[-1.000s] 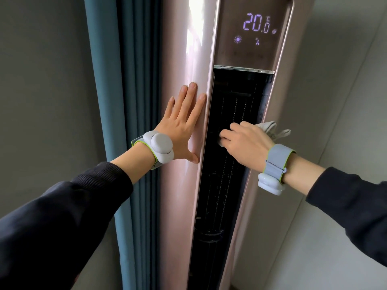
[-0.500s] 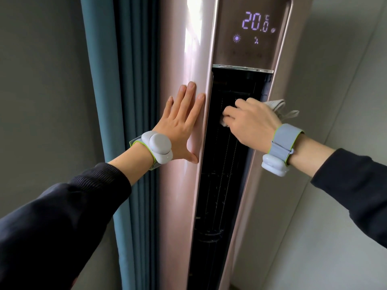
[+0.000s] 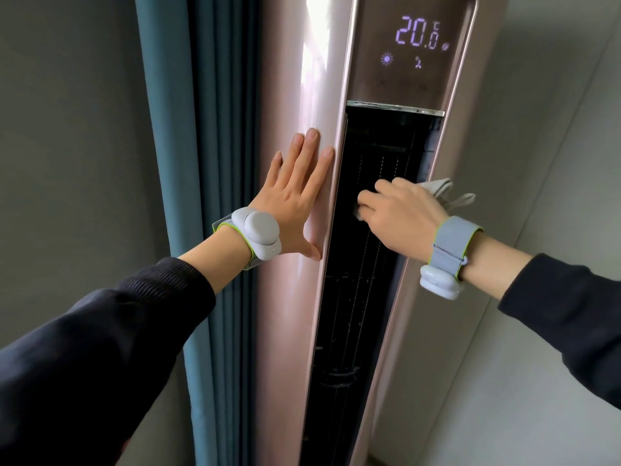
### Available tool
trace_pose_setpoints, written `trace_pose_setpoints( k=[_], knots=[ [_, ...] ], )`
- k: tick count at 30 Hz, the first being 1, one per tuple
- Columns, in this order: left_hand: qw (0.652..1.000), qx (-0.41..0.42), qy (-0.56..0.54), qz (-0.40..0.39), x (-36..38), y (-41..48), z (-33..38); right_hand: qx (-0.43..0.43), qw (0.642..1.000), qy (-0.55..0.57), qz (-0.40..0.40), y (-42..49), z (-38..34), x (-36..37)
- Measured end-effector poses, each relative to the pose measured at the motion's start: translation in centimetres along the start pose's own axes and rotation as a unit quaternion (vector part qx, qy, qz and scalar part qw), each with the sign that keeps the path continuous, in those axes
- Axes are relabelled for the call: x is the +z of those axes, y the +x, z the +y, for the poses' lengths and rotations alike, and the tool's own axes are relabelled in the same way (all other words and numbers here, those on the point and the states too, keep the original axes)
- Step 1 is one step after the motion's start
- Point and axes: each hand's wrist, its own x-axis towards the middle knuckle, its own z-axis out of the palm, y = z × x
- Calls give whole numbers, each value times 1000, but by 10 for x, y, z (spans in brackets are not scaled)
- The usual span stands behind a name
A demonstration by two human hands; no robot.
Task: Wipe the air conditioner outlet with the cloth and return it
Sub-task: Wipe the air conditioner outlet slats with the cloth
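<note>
A tall pink standing air conditioner (image 3: 295, 95) fills the middle of the head view. Its outlet (image 3: 356, 297) is a long dark vertical slot with thin louvres, under a lit display reading 20.0. My right hand (image 3: 403, 216) presses a pale grey cloth (image 3: 440, 188) against the upper part of the outlet; most of the cloth is hidden under my fingers, with a loose end sticking out to the right. My left hand (image 3: 292, 200) lies flat, fingers spread, on the pink panel just left of the slot.
A teal pleated curtain (image 3: 201, 163) hangs directly left of the unit. Grey walls (image 3: 554, 129) close in on both sides. Both wrists carry grey bands with white pods.
My right hand with the cloth went up the outlet, then came back down a little. My left hand stays flat on the panel.
</note>
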Motion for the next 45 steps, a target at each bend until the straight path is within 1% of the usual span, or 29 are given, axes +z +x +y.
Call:
trace_pose_setpoints(
  k=[5, 9, 17, 21, 25, 26, 32, 36, 41, 45],
  knots=[
    [1000, 2, -1, 4, 1, 0, 0, 67, 996, -22, 59, 11, 24, -4],
    [1000, 5, -8, 6, 2, 0, 0, 72, 995, -24, 62, 10, 21, 0],
    [1000, 6, -6, 3, 2, 0, -1, -3, 1000, 19, 8, -13, -17, 13],
    [1000, 7, -4, 2, 1, 0, 0, -13, 999, 37, -19, -7, -22, 11],
    [1000, 8, -6, 5, 1, 0, -1, -29, 995, 55, -83, -7, -30, 12],
    [1000, 9, -5, 6, 1, 0, -1, -35, 994, 55, -85, -8, -29, 10],
    [1000, 9, -6, 7, 1, -1, 0, -10, 991, 84, -101, -4, -37, 10],
    [1000, 7, -6, 8, 1, 0, 0, -35, 987, 95, -125, -14, -47, 13],
    [1000, 10, -4, 8, 0, -1, 0, -14, 986, 103, -129, -11, -53, 15],
    [1000, 10, -4, 10, 0, -1, 0, -34, 979, 117, -165, -15, -64, 21]
  ],
)
